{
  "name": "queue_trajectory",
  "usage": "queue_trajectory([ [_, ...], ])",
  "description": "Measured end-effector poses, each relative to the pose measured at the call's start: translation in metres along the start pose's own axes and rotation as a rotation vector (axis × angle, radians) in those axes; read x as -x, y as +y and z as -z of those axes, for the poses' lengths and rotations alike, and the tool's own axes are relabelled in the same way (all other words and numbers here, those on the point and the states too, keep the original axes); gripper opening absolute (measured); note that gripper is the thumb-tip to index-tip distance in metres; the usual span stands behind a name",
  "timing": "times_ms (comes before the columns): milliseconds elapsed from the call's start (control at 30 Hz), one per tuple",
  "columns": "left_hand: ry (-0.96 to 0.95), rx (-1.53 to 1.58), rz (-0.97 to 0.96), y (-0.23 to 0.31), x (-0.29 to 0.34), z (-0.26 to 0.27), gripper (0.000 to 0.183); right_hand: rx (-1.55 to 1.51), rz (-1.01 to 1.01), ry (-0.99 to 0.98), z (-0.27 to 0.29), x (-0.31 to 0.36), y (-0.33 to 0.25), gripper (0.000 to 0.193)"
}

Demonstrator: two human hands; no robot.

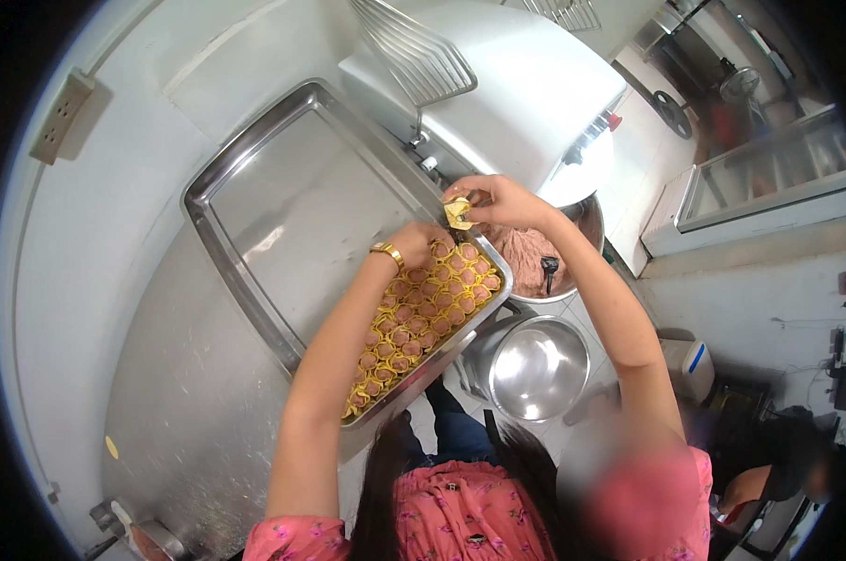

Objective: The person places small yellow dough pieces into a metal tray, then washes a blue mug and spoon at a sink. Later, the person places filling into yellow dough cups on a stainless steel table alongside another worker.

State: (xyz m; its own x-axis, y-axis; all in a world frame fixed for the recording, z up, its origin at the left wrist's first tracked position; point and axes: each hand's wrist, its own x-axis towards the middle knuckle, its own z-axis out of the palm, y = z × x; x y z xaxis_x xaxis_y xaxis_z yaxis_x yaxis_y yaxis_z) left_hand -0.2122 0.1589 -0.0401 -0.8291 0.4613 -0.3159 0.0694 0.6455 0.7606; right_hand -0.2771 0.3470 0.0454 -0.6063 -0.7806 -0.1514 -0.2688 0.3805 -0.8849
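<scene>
A large steel tray (254, 245) lies in front of me. Its near right part carries rows of yellow-wrapped dumplings (413, 323) with pink meat showing at their open tops. My left hand (419, 245), a gold band at its wrist, reaches down to the far end of these rows. Its fingers are drawn together, and what they pinch is hidden. Over the tray's right rim, my right hand (494, 199) grips a crumpled yellow dumpling wrapper (457, 213) between thumb and fingers. Whether filling is inside the wrapper cannot be made out.
Beyond the right rim, a steel mixing bowl holds pink ground meat (521, 257) under a white mixer (516, 84) with a raised wire guard (418, 51). A steel pot (539, 368) stands nearer. At lower right, another person's arm (750, 484) shows.
</scene>
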Motion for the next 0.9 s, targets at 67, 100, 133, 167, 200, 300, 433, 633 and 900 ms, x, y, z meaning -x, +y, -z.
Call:
queue_trajectory([
  [67, 0.000, -0.075, -0.002, 0.005, 0.000, 0.003, 0.041, -0.244, -0.007, -0.039, -0.002, 0.000, 0.002, 0.033],
  [100, -0.001, -0.119, -0.004, 0.007, 0.001, 0.004, 0.041, -0.286, -0.039, -0.041, -0.002, -0.001, 0.002, 0.033],
  [133, -0.006, -0.157, 0.003, 0.009, 0.002, 0.005, 0.041, -0.326, -0.071, -0.044, -0.002, -0.002, 0.002, 0.032],
  [167, -0.011, -0.190, 0.014, 0.012, 0.003, 0.006, 0.041, -0.388, -0.070, -0.067, -0.002, -0.004, 0.002, 0.032],
  [200, -0.021, -0.218, 0.035, 0.014, 0.003, 0.006, 0.041, -0.307, -0.106, -0.053, -0.002, -0.006, 0.003, 0.032],
  [300, -0.042, -0.242, 0.111, 0.018, 0.005, 0.006, 0.042, -0.025, -0.044, -0.028, -0.005, -0.017, 0.007, 0.029],
  [433, 0.121, -0.091, 0.110, 0.010, 0.013, 0.002, 0.042, 0.490, 0.142, 0.044, -0.024, -0.027, 0.014, 0.023],
  [633, 0.192, -0.001, 0.058, -0.008, 0.024, 0.002, 0.040, 0.911, 0.217, -0.067, -0.054, -0.036, 0.017, 0.020],
  [900, 0.194, 0.012, 0.053, -0.012, 0.033, 0.000, 0.037, 1.064, 0.326, -0.105, -0.061, -0.024, 0.023, 0.017],
])
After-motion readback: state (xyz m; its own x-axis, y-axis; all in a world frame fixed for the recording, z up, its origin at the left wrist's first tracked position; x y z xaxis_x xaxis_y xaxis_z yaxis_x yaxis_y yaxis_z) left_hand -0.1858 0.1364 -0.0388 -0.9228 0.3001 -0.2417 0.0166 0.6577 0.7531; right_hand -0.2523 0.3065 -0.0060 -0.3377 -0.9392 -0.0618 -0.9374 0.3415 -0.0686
